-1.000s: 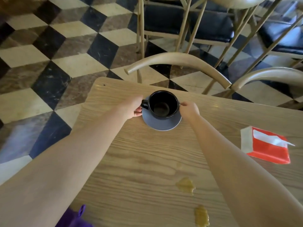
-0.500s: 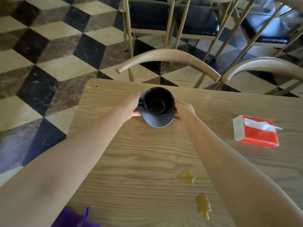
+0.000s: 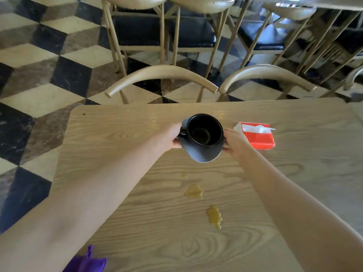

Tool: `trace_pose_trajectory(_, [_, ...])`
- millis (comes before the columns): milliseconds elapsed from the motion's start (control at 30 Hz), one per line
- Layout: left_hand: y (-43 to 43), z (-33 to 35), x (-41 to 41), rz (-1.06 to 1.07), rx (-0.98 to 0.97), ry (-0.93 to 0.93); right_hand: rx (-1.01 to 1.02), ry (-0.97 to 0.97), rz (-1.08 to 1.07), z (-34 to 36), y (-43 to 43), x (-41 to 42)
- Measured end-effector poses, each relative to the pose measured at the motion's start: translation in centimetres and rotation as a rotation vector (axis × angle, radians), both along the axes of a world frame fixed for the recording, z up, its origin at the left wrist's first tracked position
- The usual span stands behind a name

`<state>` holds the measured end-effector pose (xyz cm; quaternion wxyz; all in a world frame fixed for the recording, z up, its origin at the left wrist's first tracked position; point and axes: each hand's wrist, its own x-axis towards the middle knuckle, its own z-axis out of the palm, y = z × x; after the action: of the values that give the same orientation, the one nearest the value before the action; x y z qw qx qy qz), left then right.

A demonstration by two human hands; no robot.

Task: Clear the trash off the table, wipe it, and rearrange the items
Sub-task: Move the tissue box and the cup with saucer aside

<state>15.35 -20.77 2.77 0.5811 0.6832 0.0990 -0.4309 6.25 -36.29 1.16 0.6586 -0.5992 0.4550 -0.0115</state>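
As fingers of our left hand (image 3: 170, 139) and right hand (image 3: 235, 144) grip the round dark-grey saucer (image 3: 202, 155), it hangs tilted, black ceramic cup (image 3: 204, 132) on it, above the pale wooden desk (image 3: 117, 144) near its far edge.

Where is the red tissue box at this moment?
Head view: the tissue box lies on the table, right of centre, just beyond the right hand.

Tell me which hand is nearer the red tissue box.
Right. The right hand grips the saucer at its right edge, just left of the tissue box. The left hand holds the opposite edge, the cup between it and the box.
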Motion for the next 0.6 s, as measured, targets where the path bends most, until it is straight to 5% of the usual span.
trace_pose_trajectory(400, [-11.5,-2.6,-13.6,-0.041,0.031,0.119,-0.039,0.059,-0.002,-0.9,-10.3,-13.3])
trace_pose_trajectory(600, [-15.0,-3.3,-18.6,0.104,0.101,0.167,-0.063,0.072,0.075,-1.2,-13.7,-16.8])
